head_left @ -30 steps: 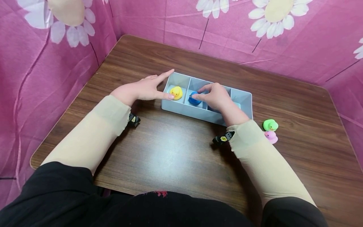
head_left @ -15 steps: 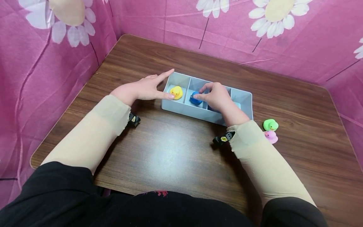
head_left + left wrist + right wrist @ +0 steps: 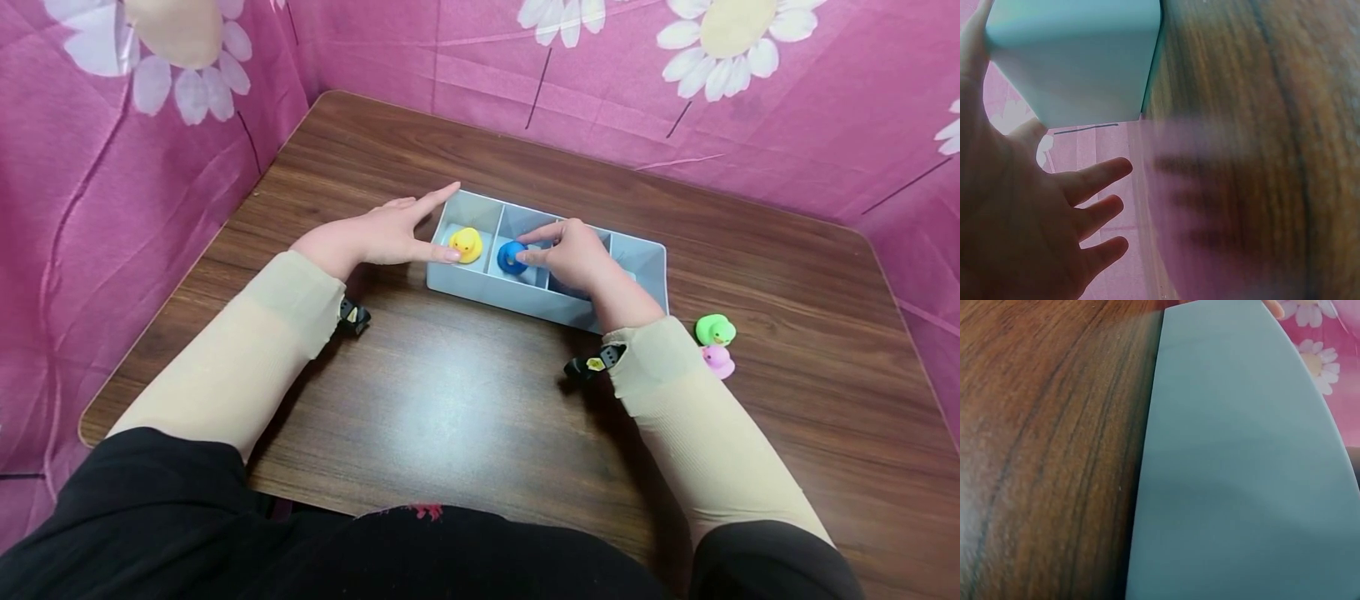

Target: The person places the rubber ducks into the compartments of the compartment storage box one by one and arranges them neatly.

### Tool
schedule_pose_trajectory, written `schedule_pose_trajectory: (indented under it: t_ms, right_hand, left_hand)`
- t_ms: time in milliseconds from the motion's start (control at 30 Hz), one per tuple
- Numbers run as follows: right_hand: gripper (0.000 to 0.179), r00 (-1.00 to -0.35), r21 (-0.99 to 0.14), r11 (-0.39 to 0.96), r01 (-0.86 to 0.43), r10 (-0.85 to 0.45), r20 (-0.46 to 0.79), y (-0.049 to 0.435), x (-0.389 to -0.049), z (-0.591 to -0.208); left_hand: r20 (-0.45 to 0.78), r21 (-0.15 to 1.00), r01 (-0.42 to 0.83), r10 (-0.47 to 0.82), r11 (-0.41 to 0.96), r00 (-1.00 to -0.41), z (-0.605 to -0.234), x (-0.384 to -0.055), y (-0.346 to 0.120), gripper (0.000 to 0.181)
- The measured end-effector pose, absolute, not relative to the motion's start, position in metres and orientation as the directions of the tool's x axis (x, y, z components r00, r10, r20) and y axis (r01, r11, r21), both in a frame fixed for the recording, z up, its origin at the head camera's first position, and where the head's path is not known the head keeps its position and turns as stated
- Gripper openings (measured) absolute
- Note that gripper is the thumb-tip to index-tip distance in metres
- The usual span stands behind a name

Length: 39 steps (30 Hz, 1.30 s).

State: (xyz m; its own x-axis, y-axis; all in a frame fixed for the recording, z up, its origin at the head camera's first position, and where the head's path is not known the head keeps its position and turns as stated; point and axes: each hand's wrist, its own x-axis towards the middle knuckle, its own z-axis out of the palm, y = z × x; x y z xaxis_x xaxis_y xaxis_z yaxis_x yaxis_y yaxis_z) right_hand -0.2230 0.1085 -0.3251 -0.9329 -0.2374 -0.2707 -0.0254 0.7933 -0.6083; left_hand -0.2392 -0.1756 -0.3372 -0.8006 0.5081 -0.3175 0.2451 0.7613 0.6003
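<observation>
A grey divided box [image 3: 498, 298] stands on the table. In its leftmost compartment sits a yellow rubber duck [image 3: 467, 245]. A blue toy duck [image 3: 511, 257] rests in the compartment beside it. My left hand [image 3: 382, 236] lies at the box's left end, thumb and index finger spread along its near and far corners, the thumb tip overlapping the yellow duck. In the left wrist view, the other fingers [image 3: 1107, 175] stretch out below the box end. My right hand [image 3: 577, 260] reaches over the box, index finger and thumb extended and parted right beside the blue duck. It hides much of the third compartment.
A green duck [image 3: 716, 330] and a pink duck [image 3: 717, 362] sit together on the wooden table [image 3: 420, 400], right of the box. Pink flowered cloth [image 3: 480, 75] hangs behind and left of the table. The box's long near wall [image 3: 1235, 456] fills much of the right wrist view.
My right hand's fingers have loosened from the blue duck and straightened. The duck has turned and shifted slightly left in its compartment. The left hand stays put.
</observation>
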Motion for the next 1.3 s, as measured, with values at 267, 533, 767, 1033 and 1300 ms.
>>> schedule_pose_trajectory:
  t_ms: [267, 533, 767, 1033, 1300]
  right_hand:
    - [0.035, -0.919, -0.606, 0.795, -0.011, -0.247, -0.307, 0.11, -0.225, -0.323]
    - [0.042, -0.928, -0.628, 0.778, -0.007, -0.239, -0.286, 0.114, -0.222, -0.314]
    - [0.043, -0.934, -0.696, 0.718, 0.001, -0.247, -0.257, 0.135, -0.218, -0.296]
    - [0.043, -0.952, -0.746, 0.666, -0.004, -0.231, -0.201, 0.18, -0.203, -0.276]
    - [0.043, -0.966, -0.789, 0.611, 0.068, -0.156, -0.204, 0.232, -0.187, -0.265]
  left_hand:
    - [-0.317, 0.599, 0.242, 0.504, 0.763, -0.804, -0.339, -0.24, -0.175, 0.103]
    - [-0.316, 0.594, 0.245, 0.502, 0.766, -0.805, -0.336, -0.239, -0.174, 0.103]
    - [-0.31, 0.592, 0.249, 0.502, 0.766, -0.808, -0.335, -0.237, -0.172, 0.102]
    - [-0.309, 0.594, 0.247, 0.501, 0.765, -0.808, -0.336, -0.237, -0.172, 0.102]
    - [-0.288, 0.596, 0.265, 0.509, 0.758, -0.811, -0.337, -0.237, -0.172, 0.101]
